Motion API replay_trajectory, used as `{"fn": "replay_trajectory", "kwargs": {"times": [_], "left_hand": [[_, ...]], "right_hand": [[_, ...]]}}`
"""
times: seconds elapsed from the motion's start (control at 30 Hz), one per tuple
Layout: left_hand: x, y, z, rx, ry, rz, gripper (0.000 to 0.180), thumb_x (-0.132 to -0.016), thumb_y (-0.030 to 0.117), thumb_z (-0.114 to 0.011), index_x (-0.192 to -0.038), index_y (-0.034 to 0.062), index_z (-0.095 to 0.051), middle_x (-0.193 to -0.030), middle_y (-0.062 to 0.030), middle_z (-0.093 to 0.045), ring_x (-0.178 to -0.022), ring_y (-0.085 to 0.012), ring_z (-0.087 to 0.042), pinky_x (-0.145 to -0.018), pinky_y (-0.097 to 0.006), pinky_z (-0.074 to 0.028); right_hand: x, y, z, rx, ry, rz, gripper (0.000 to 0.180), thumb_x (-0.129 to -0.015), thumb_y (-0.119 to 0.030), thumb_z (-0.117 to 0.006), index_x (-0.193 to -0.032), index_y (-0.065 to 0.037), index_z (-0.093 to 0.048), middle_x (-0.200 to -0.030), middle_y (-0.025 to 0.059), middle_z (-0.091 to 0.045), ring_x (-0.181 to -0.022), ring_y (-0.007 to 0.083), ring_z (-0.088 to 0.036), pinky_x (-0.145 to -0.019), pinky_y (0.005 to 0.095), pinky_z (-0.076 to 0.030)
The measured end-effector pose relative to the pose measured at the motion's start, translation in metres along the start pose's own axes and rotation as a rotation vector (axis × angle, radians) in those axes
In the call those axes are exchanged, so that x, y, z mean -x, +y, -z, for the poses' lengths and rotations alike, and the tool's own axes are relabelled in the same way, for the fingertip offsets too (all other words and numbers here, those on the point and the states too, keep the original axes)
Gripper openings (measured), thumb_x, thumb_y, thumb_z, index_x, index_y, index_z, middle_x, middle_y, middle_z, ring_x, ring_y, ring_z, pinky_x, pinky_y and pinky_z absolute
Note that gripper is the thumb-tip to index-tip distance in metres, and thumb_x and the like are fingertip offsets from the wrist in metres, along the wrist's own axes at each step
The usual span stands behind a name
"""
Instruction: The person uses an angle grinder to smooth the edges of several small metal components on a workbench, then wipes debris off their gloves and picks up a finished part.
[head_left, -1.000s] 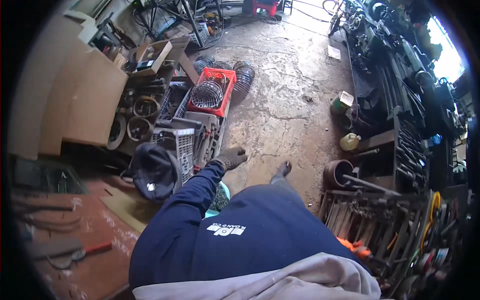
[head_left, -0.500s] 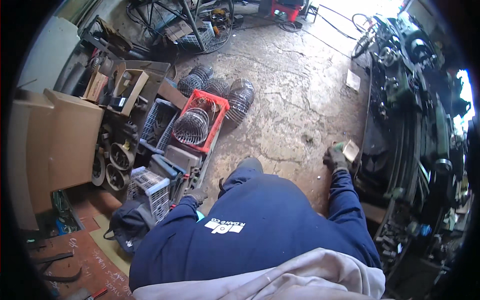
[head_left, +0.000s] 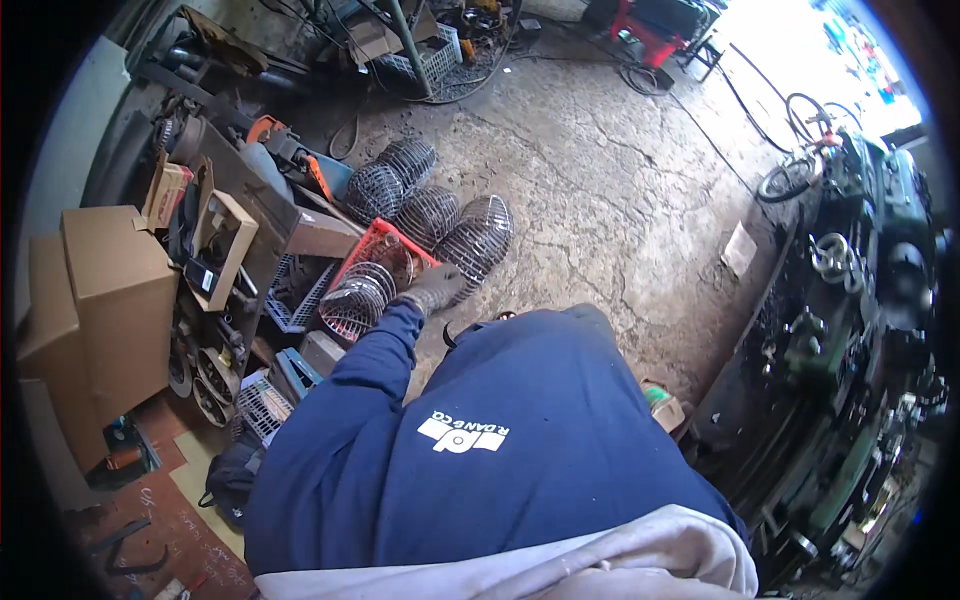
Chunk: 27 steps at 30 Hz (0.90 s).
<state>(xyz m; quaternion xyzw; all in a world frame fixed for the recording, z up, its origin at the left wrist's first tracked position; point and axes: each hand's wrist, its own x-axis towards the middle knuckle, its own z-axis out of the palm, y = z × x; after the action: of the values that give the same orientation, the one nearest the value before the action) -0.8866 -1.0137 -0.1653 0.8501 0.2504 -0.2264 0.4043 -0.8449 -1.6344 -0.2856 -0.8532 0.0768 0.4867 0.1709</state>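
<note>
My left hand (head_left: 437, 287), in a dark grey work glove, reaches forward to the near right corner of a red plastic crate (head_left: 378, 232). Its fingertips meet the lower end of a bundle of thin metal rings (head_left: 484, 240) on the floor; where they blend into the dark rings, I cannot tell their grip. Another bundle of rings (head_left: 358, 298) lies in the crate. My right hand is out of sight behind my body. On the floor to the right, a small open cardboard box (head_left: 662, 405) with something green in it shows partly past my side.
More ring bundles (head_left: 395, 175) lie beyond the crate. Cardboard boxes (head_left: 120, 290) and a cluttered shelf (head_left: 225, 330) line the left. Dark machinery (head_left: 840, 300) runs along the right, near a bicycle (head_left: 795, 175). A sheet of paper (head_left: 738, 249) lies on the cracked concrete floor.
My left hand has moved forward from beside the shelf to the crate and ring bundle. The right hand, earlier at the small box, has dropped from view. My body has leaned and turned.
</note>
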Motion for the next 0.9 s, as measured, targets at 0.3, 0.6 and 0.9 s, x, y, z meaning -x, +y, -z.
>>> {"fn": "replay_trajectory", "kwargs": {"times": [0.3,0.6,0.9], "left_hand": [[-0.158,0.033,-0.043,-0.705,-0.168,0.011,0.032,-0.095,0.029,-0.056,-0.11,0.0054,-0.073,-0.094,-0.0154,-0.073,-0.086,-0.0279,-0.072,-0.078,-0.043,-0.057],[-0.187,0.108,-0.05,0.207,-0.268,0.567,0.032,-0.101,0.034,-0.056,-0.107,0.008,-0.074,-0.088,-0.0106,-0.071,-0.068,-0.0243,-0.069,-0.057,-0.043,-0.055],[-0.449,0.041,0.033,0.11,-0.051,0.188,0.031,-0.097,0.033,-0.06,-0.115,0.0108,-0.074,-0.102,-0.0155,-0.074,-0.08,-0.0236,-0.072,-0.072,-0.042,-0.056]], "right_hand": [[-0.229,-0.085,0.278,0.489,0.092,0.252,0.027,-0.077,-0.023,-0.076,-0.09,-0.003,-0.064,-0.083,0.0246,-0.068,-0.079,0.041,-0.068,-0.067,0.0484,-0.055],[-0.362,-0.443,0.649,-0.839,-0.032,0.521,0.031,-0.102,-0.039,-0.056,-0.084,-0.014,-0.054,-0.064,0.002,-0.051,-0.051,0.0194,-0.051,-0.045,0.0356,-0.04],[-0.492,-0.542,0.599,0.592,0.116,0.659,0.019,-0.093,-0.026,-0.061,-0.091,-0.007,-0.061,-0.07,0.0081,-0.063,-0.062,0.0253,-0.063,-0.056,0.0428,-0.05]]}}
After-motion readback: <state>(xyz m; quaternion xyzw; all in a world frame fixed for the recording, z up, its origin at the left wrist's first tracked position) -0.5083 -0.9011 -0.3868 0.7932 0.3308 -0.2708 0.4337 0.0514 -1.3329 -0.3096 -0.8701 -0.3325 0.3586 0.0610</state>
